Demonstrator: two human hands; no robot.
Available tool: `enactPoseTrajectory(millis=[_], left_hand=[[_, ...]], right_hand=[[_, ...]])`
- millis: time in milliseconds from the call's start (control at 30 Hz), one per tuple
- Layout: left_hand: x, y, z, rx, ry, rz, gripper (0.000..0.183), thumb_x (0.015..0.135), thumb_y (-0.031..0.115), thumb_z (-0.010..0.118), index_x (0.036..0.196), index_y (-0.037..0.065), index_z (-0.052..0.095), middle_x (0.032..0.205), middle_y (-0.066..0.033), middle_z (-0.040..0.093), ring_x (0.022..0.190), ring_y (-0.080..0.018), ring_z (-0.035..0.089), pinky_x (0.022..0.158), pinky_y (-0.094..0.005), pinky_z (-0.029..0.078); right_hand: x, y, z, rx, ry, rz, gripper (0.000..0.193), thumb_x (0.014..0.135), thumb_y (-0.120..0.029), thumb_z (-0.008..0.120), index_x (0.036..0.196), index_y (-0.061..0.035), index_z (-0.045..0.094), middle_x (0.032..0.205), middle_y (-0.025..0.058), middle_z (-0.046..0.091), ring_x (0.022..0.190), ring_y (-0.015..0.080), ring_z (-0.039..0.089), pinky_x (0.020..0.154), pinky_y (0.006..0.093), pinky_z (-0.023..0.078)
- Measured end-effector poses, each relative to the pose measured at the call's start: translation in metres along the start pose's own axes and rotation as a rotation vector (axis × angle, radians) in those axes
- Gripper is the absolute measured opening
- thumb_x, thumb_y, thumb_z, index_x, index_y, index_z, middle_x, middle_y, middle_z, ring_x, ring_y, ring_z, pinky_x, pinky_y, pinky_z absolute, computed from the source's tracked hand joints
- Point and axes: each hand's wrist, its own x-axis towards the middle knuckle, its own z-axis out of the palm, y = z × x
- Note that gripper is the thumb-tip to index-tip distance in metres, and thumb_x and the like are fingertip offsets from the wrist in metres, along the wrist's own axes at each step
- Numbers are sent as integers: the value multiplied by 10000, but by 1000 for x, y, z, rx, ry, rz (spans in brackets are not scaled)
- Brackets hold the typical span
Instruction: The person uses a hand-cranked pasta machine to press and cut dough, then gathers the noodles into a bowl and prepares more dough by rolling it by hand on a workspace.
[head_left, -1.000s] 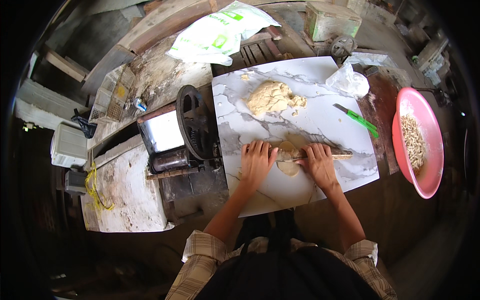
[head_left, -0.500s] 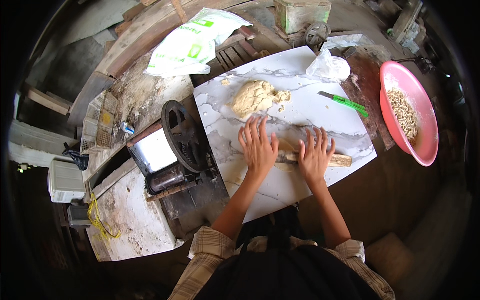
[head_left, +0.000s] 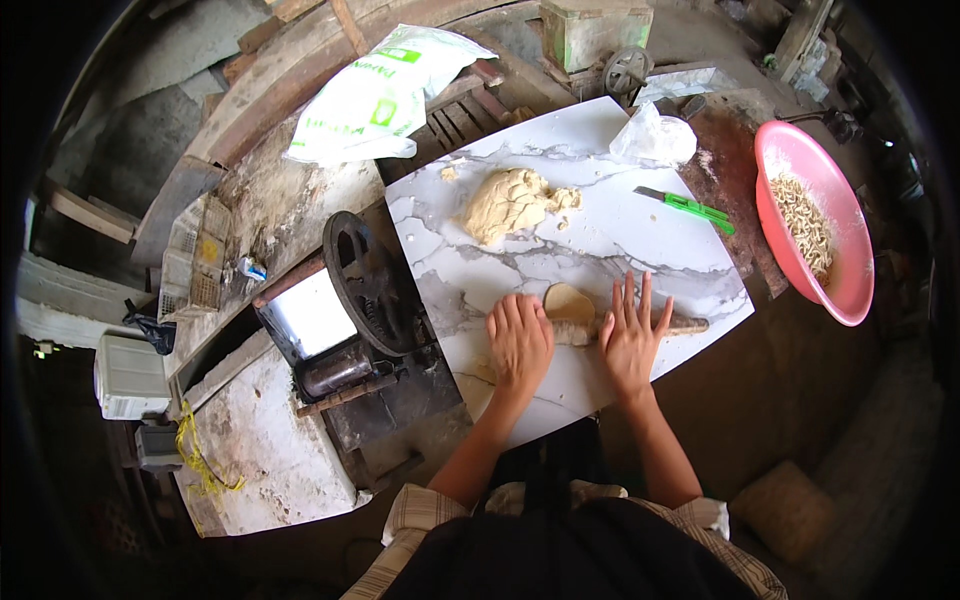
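A wooden rolling pin [head_left: 574,334] lies crosswise on a white marble-patterned board [head_left: 440,250]. My left hand [head_left: 520,340] covers its left end, the fingers bent down and close together. My right hand [head_left: 630,345] rests flat over the pin farther right, its fingers stretched out and apart. Just beyond the pin, between my hands, shows a thin flattened piece of dough [head_left: 568,302]; the pin hides its near part. A big lump of dough [head_left: 506,205] with crumbs around it sits farther back on the board. At the board's right lies a green-handled cutter knife [head_left: 698,209].
A pink basin [head_left: 862,250] of small curled dough pieces stands at the right. Near the board's far right corner is a clear plastic bag [head_left: 655,137]. A hand-cranked roller machine [head_left: 365,285] stands close on the left, with a white-and-green sack [head_left: 365,100] behind.
The rolling pin and my hands have come slightly nearer to me, uncovering more of the flattened dough. The left hand's fingers went from spread to bent; the right hand's stay stretched.
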Motion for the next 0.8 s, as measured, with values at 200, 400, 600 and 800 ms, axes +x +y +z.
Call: enactPoseTrajectory(millis=[200,400,600,800], left_hand=[[74,-2,20,73,136,-64,162,854,176,541,928,46,480,920,-140,476,882,-307,478,779,-396,381],[57,-8,24,-2,19,-125,124,878,162,524,886,45,484,882,-142,485,856,-316,480,761,-397,380],[2,11,0,71,3,-3,69,844,134,522,854,73,491,847,-97,495,833,-280,490,722,-384,366],[63,5,24,67,93,-149,90,868,160,506,865,71,490,838,-101,524,829,-292,514,724,-403,412]], right_hand=[[78,5,25,-53,109,24,450,912,-215,382,1297,-10,493,1441,102,382,1412,248,181,1124,543,66],[71,2,26,-37,55,-28,434,916,-214,379,1277,-16,517,1443,100,381,1411,235,188,1127,538,69],[10,10,13,-11,3,-70,438,899,-189,380,1268,-1,523,1431,115,396,1400,265,223,1124,539,93],[80,7,24,32,36,-89,503,883,-205,411,1324,34,442,1468,148,324,1417,271,161,1130,531,47]])
